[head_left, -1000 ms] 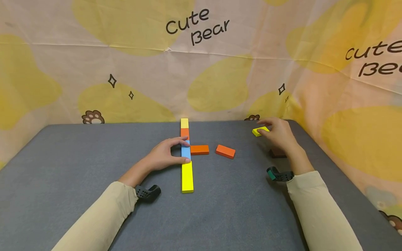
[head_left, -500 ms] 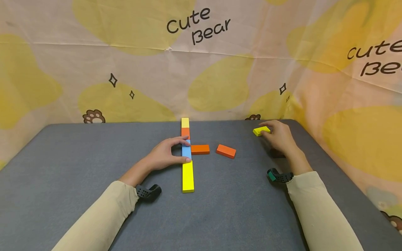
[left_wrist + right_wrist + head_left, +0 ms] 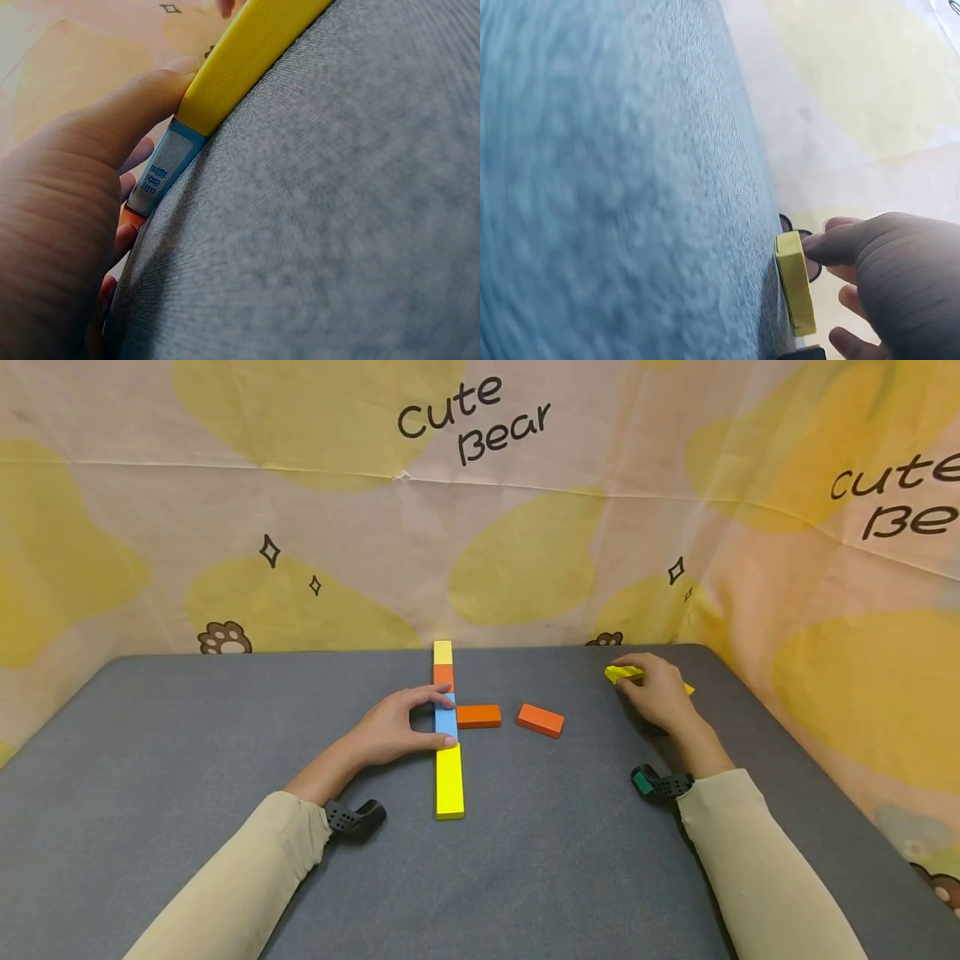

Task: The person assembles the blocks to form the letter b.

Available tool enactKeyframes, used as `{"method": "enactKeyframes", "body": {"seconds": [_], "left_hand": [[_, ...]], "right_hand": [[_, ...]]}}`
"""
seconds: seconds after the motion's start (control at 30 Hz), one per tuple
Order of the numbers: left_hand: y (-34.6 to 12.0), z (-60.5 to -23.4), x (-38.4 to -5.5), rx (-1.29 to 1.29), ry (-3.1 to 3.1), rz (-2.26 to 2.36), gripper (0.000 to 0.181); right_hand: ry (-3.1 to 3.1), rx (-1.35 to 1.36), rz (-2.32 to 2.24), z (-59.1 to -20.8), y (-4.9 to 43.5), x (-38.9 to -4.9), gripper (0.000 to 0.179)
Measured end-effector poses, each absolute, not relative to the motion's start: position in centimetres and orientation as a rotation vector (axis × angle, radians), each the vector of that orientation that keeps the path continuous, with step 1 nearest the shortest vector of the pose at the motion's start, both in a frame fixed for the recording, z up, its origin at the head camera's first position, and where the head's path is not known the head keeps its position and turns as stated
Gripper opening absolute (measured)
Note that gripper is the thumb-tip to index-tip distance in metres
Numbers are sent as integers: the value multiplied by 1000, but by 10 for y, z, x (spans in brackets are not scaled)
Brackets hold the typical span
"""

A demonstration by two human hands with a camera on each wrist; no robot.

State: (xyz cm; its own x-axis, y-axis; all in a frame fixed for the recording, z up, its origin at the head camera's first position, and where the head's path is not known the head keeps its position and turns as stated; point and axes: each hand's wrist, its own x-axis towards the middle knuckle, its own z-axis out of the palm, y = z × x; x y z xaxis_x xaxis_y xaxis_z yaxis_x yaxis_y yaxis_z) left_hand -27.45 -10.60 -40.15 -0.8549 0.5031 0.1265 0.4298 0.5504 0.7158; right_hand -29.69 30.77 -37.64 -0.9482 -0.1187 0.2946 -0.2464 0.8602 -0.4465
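On my head feed, the left hand [image 3: 386, 727] arches partly spread over the blue block [image 3: 446, 724], touching it. That block lies in a straight row on the grey table [image 3: 225, 760], end to end with the near yellow block [image 3: 450, 781]. My right hand [image 3: 656, 689] holds thumb and fingers bent and parted about the far yellow block [image 3: 615, 674]; I cannot tell whether it grips. Between the hands lie the straight orange block [image 3: 478, 717] and the angled orange block [image 3: 541, 720].

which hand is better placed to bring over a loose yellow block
Probably the right hand: its thumb and fingers are at a loose yellow block, while the left hand is farther off, at the blue block.
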Motion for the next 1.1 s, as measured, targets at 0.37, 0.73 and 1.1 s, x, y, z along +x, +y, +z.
{"method": "enactKeyframes", "body": {"seconds": [0.37, 0.73, 1.1], "left_hand": [[-106, -403, -276, 809, 2679, 1214, 50], [-106, -403, -276, 802, 2690, 1201, 49], [-105, -404, -277, 799, 2686, 1204, 50]], "right_hand": [[-2820, 358, 640, -382, 306, -303, 44], [-2893, 385, 567, -382, 302, -300, 41], [-2944, 379, 466, -375, 294, -297, 37]]}}
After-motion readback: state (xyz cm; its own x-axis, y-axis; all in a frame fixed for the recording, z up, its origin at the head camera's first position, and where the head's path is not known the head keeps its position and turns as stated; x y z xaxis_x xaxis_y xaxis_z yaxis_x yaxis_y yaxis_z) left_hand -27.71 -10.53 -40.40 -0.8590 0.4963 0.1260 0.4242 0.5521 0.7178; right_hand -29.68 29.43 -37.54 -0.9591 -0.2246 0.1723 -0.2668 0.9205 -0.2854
